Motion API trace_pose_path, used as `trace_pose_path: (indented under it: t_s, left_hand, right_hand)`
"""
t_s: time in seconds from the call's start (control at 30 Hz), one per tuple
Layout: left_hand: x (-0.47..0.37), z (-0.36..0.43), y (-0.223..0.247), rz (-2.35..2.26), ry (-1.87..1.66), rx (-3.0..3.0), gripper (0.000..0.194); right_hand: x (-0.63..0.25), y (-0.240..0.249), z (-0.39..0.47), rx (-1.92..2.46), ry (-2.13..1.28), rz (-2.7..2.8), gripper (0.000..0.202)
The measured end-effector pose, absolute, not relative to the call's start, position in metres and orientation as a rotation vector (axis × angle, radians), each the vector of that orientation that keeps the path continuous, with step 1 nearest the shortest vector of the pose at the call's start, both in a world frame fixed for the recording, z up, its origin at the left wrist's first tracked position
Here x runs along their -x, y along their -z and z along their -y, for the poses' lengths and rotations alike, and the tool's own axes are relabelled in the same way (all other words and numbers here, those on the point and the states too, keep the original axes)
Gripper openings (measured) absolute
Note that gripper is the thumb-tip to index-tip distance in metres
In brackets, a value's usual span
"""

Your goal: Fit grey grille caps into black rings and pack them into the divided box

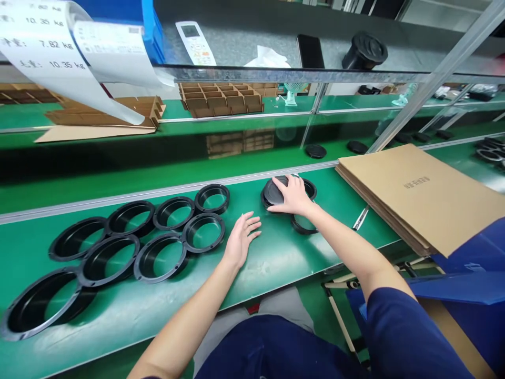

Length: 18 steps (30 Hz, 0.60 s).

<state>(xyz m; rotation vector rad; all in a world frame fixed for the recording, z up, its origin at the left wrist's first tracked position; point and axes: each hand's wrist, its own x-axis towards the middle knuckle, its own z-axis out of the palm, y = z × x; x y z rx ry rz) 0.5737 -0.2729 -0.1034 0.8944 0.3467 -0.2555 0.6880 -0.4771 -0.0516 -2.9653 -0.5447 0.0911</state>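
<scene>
My right hand (pixel 294 196) grips a black round lid (pixel 273 192) by its edge, thumb on the near side and fingers across the far side. Whether the lid rests on a ring below cannot be made out. Beside it, partly covered by my hand and forearm, are a black ring (pixel 311 188) and another black ring (pixel 303 227). My left hand (pixel 240 239) is open and holds nothing, its fingers stretched out just right of a black ring (pixel 204 232). Several more black rings (pixel 161 258) stand in two rows on the green table to the left.
Flat cardboard (pixel 426 184) is stacked at the right, near a utility knife (pixel 360 218). A metal-framed shelf overhead carries a phone (pixel 310 51), a remote control (pixel 195 43), a black lidded part (pixel 365 51) and a label roll (pixel 110 45). Blue sheeting (pixel 469 284) lies at lower right.
</scene>
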Motion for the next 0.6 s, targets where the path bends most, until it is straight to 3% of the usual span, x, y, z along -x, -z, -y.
trace_pose_path:
  t_s: [0.27,0.47,0.6]
  left_hand:
    - [-0.557,0.265,0.105,-0.183,-0.230,-1.190,0.033]
    - [-0.549,0.259,0.101,-0.184,-0.468,-1.355,0.027]
    - [-0.553,0.258,0.113,-0.104,-0.427,-1.527,0.031]
  right_hand:
    - [-0.671,0.074,0.440,2.961,-0.391,0.747,0.113]
    - [-0.677,0.053,0.420,2.778,0.013,0.824,0.076]
    - [-0.676,0.075,0.405,2.896,-0.231,0.693,0.071]
